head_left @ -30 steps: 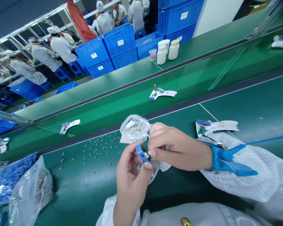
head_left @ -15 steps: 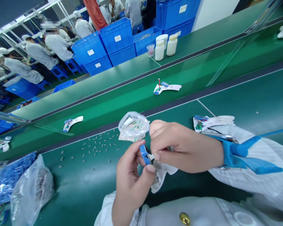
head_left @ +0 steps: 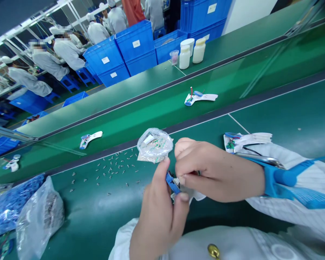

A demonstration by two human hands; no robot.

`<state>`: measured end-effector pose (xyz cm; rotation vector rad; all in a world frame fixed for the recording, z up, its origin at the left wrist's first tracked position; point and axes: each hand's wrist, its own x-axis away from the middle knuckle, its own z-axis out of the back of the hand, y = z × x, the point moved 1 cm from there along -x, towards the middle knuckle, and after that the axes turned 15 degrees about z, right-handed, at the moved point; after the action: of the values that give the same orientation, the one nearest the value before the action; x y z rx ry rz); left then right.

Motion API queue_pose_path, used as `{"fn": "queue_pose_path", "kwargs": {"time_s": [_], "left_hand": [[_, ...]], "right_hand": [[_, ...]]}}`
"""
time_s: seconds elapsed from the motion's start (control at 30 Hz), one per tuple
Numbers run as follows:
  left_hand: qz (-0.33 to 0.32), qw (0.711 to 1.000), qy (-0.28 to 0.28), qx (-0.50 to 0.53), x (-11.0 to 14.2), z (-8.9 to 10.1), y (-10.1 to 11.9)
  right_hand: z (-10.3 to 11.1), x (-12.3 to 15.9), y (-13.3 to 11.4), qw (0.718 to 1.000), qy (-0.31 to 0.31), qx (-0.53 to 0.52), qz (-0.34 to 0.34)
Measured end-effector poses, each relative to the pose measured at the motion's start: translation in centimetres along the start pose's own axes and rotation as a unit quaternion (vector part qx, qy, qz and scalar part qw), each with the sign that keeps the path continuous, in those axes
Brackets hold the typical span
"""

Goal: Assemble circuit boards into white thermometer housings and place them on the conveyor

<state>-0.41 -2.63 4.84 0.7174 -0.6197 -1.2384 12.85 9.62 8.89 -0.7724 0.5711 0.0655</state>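
Green workbench (head_left: 97,220) strewn with metal pins (head_left: 111,169); left hand (head_left: 159,216), right hand (head_left: 216,173) gripping blue part (head_left: 172,182) tightly; blue crates (head_left: 135,45) beyond.

At twelve o'clock the bag (head_left: 154,145) was glossy clear plastic — at three o'clock the sleeve (head_left: 273,155) was white cloth, at nine the bench mat (head_left: 92,213) smooth, matt.

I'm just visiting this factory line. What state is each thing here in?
Left hand, gripping the part.
Blue-edged part, held, small components showing.
Right hand, fingertips at the part.
Blue wrist strap, fastened around right wrist.
Clear plastic bag, filled with small parts.
Small metal pieces, scattered on the belt.
White bottles, capped.
Blue crates, stacked.
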Motion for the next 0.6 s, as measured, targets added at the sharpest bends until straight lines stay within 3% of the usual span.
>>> {"fn": "queue_pose_path", "kwargs": {"time_s": [0.13, 0.33, 0.4, 0.53, 0.6], "left_hand": [[0.039, 0.996, 0.009, -0.075, 0.4, -0.8, 0.6], [0.009, 0.970, 0.127, -0.206, 0.3, -1.8, 1.9], [0.019, 0.971, 0.115, -0.207, 0.1, -2.0, 1.9], [0.068, 0.986, 0.015, -0.150, -0.7, -2.0, 1.3], [0.083, 0.990, -0.001, -0.117, -1.1, -1.9, 0.9]], "right_hand": [[0.0, 0.3, -0.4, 1.000, -0.021, -0.007, -0.004], [0.0, 0.3, -0.5, 1.000, -0.023, -0.009, -0.005], [-0.1, 0.5, -0.3, 0.999, -0.025, -0.017, -0.010], [0.0, 1.1, 1.1, 0.998, -0.049, -0.034, -0.037], [0.5, 1.2, 2.8, 0.995, -0.059, 0.006, -0.084]]}}
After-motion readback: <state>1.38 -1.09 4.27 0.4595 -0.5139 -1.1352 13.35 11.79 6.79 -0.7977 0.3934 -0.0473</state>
